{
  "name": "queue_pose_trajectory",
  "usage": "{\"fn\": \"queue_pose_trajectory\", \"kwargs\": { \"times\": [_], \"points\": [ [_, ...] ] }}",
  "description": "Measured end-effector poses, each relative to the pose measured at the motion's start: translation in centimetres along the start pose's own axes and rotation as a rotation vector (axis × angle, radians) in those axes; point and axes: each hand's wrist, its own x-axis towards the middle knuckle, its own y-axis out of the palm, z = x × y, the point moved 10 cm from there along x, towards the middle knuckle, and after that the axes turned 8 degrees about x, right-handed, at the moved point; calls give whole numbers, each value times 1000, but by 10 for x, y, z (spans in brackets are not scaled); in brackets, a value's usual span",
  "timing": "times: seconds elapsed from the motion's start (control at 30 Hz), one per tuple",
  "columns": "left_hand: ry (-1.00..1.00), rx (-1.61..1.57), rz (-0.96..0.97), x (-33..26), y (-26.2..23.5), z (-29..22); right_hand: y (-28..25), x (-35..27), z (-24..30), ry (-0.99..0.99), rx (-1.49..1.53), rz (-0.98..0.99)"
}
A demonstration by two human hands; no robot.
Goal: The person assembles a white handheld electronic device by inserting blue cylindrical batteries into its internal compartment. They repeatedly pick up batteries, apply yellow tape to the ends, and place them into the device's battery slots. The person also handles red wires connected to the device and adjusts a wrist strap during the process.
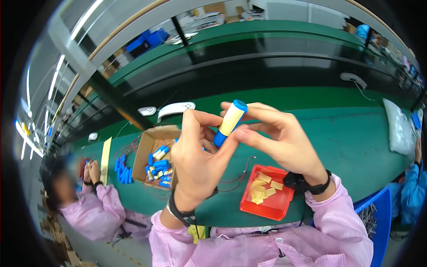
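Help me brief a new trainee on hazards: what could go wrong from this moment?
The blue-and-yellow cylinder, held up by the left hand and right hand, could slip and drop to the green table. The loose yellow pieces in the open red tray might scatter if the black wristband, overlapping its corner in this view, knocks it.

No readable lettering, no legible numbers, no readable signs

A plastic bag (397, 129) lies on the green table (347, 142) at right. A co-worker (95, 213) is at left, blue bins (149, 40) farther back.
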Motion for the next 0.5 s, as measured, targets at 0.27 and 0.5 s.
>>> {"fn": "queue_pose_trajectory", "kwargs": {
  "times": [0.27,0.5],
  "points": [
    [12,-144,-59,12,23,-14,-48,6,13,-9,104,-163],
    [-79,-289,-135,13,27,0,-43,1,16,-108,-183,-163]
  ]
}}
